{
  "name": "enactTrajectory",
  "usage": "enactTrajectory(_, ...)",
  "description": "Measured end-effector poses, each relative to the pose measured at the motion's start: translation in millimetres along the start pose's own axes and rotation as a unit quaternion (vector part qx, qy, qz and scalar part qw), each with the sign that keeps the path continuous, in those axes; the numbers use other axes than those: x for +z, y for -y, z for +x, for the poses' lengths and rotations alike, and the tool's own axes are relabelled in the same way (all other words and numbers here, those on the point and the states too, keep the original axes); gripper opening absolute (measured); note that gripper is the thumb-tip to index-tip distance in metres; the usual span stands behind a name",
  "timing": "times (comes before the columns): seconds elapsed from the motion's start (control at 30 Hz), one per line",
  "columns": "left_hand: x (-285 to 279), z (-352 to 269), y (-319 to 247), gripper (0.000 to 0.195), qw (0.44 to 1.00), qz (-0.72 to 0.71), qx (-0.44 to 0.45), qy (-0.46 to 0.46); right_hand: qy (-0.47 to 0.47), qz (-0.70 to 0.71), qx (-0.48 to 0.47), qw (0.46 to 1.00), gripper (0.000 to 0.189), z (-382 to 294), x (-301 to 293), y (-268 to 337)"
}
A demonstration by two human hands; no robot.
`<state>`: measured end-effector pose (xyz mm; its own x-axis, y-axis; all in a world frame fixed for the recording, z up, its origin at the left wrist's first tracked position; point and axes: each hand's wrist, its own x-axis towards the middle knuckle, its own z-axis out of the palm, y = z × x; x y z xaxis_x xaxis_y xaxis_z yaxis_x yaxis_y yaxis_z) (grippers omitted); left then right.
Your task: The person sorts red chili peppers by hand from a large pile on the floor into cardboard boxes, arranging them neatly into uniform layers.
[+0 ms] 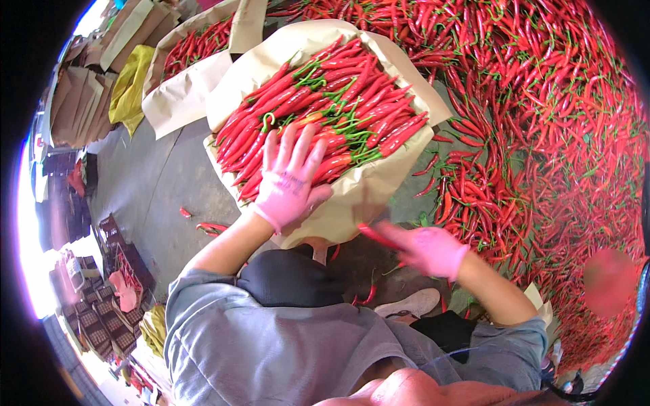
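Red chili peppers (pixel 299 106) with green stems lie in rows in a box lined with brown paper (pixel 406 167), in front of me. My left hand (pixel 289 188), in a pink glove with fingertips bare, rests flat on the near left of these peppers, fingers spread. To the right of the box's near corner, my right hand (pixel 431 248), in a matching glove and blurred, holds a red chili pepper (pixel 376 236). What else its fingers may hold cannot be made out.
A large heap of loose red chilies (pixel 569 116) covers the floor on the right. A second paper-lined box of chilies (pixel 183 86) stands at the upper left, beside a yellow cloth or bag (pixel 131 91) and stacked brown cartons (pixel 81 106). Stray chilies (pixel 212 228) lie on the concrete floor.
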<state>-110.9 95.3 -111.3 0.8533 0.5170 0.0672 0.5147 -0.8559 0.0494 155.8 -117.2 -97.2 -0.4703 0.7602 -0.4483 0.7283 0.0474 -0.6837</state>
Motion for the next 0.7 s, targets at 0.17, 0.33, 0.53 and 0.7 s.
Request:
enactTrajectory(0.17, 8, -26, -1, 0.077, 0.994, 0.057, -0.022, 0.092, -0.038, 0.088, 0.223, 0.97, 0.042, -112, 29, -92)
enactTrajectory(0.33, 41, -22, 13, 0.07, 0.987, 0.153, 0.047, 0.029, -0.215, 0.562, 0.289, 0.745, 0.027, -179, 147, -144)
enactTrajectory(0.53, -25, 45, -48, 0.063, 0.969, 0.051, 0.233, -0.07, -0.4, 0.789, 0.131, 0.447, 0.023, -151, 232, -133)
enactTrajectory(0.7, 53, 119, -210, 0.08, 0.867, -0.324, 0.224, 0.305, -0.376, 0.744, 0.016, 0.553, 0.028, -107, 205, -131)
